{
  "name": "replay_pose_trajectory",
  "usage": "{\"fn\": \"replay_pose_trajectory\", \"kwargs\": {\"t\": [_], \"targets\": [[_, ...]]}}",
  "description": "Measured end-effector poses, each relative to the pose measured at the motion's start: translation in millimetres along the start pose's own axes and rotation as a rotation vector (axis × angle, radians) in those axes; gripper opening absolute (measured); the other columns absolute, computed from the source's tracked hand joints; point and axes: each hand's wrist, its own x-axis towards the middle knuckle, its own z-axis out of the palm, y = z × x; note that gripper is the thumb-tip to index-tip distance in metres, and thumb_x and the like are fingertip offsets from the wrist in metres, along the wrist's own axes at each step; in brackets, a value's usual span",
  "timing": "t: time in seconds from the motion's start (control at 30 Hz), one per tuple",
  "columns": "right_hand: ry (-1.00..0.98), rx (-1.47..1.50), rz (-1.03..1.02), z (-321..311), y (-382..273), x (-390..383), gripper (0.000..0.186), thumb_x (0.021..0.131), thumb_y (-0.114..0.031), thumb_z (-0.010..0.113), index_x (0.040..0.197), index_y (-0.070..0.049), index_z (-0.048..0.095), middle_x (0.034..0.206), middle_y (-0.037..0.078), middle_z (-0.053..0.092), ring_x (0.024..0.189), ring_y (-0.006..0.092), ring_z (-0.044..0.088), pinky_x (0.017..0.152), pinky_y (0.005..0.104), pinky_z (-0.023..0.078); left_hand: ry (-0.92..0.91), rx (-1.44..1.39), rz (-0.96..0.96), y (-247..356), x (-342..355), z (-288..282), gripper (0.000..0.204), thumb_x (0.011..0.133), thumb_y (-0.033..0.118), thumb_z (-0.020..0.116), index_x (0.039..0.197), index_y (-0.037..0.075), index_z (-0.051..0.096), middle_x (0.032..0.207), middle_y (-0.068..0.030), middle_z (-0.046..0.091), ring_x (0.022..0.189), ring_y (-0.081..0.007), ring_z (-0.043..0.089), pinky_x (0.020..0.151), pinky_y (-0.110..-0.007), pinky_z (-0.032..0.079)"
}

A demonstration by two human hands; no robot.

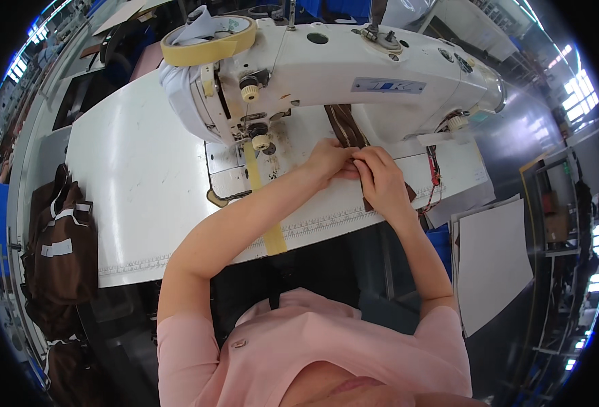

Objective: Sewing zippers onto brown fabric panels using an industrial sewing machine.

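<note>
A brown zipper strip (pixel 343 125) with pale lines along it lies across the white sewing table, under the arm of the white sewing machine (pixel 313 68). My left hand (pixel 330 160) and my right hand (pixel 382 180) meet over this strip, their fingers closed and pressed together on it. The exact spot they pinch is hidden by the fingers. A brown end of fabric (pixel 408 193) shows beyond my right hand, near the table's front edge. The machine's needle area stands to the left of both hands, apart from them.
Yellow tape (pixel 274 237) runs down the table front by a printed ruler edge. A yellow tape roll (pixel 208 42) and white cloth sit on the machine head. Brown bags (pixel 65 251) hang at the left; white sheets (pixel 493 264) are at the right. Red cords (pixel 435 169) hang near the machine's base.
</note>
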Motion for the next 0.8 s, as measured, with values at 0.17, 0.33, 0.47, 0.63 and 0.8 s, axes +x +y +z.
{"fn": "replay_pose_trajectory", "kwargs": {"t": [0.17, 0.33, 0.47, 0.63, 0.8], "targets": [[-0.045, -0.015, 0.091, 10, 4, -19, 0.018, 0.091, -0.013, 0.054, 0.102, -0.001, 0.06, 0.105, 0.016, 0.063, 0.1, 0.0326, 0.06, 0.084, 0.0399, 0.048, 0.069, 0.071, 0.04, 11, -13, -22, 0.015, 0.089, 0.011, 0.061, 0.093, -0.002, 0.058, 0.084, -0.012, 0.065, 0.067, -0.0198, 0.066, 0.062, -0.032, 0.059], [-0.028, -0.06, -0.06, 9, 11, -3, 0.024, 0.09, -0.016, 0.058, 0.108, -0.001, 0.054, 0.097, 0.018, 0.065, 0.098, 0.0308, 0.062, 0.083, 0.038, 0.048, 0.093, 0.024, -0.025, 23, -36, -46, 0.012, 0.089, 0.009, 0.06, 0.095, -0.002, 0.059, 0.089, -0.0117, 0.065, 0.076, -0.019, 0.067, 0.068, -0.03, 0.059], [-0.114, 0.514, 0.581, 18, -2, 24, 0.014, 0.089, -0.012, 0.061, 0.092, -0.003, 0.05, 0.078, 0.014, 0.064, 0.072, 0.0202, 0.063, 0.066, 0.0277, 0.048, -0.086, -0.302, -0.046, 13, -47, -41, 0.014, 0.092, 0.009, 0.056, 0.1, -0.002, 0.057, 0.096, -0.0122, 0.065, 0.085, -0.0201, 0.066, 0.077, -0.031, 0.057], [-0.141, 0.332, 0.49, 2, 37, 13, 0.017, 0.084, -0.005, 0.06, 0.101, -0.003, 0.058, 0.087, 0.013, 0.065, 0.078, 0.0255, 0.063, 0.071, 0.0342, 0.048, -0.027, -0.361, 0.039, 6, -61, -89, 0.013, 0.097, 0.009, 0.046, 0.101, -0.001, 0.051, 0.097, -0.0152, 0.063, 0.083, -0.0215, 0.065, 0.076, -0.034, 0.058], [-0.126, -0.54, 0.212, -3, 0, 31, 0.022, 0.082, -0.004, 0.056, 0.103, -0.004, 0.062, 0.114, 0.015, 0.062, 0.104, 0.0307, 0.058, 0.082, 0.04, 0.048, 0.053, -0.17, -0.066, 18, -101, -77, 0.007, 0.096, 0.008, 0.047, 0.098, 0.001, 0.047, 0.091, -0.0162, 0.063, 0.067, -0.0208, 0.065, 0.062, -0.032, 0.058]]}}
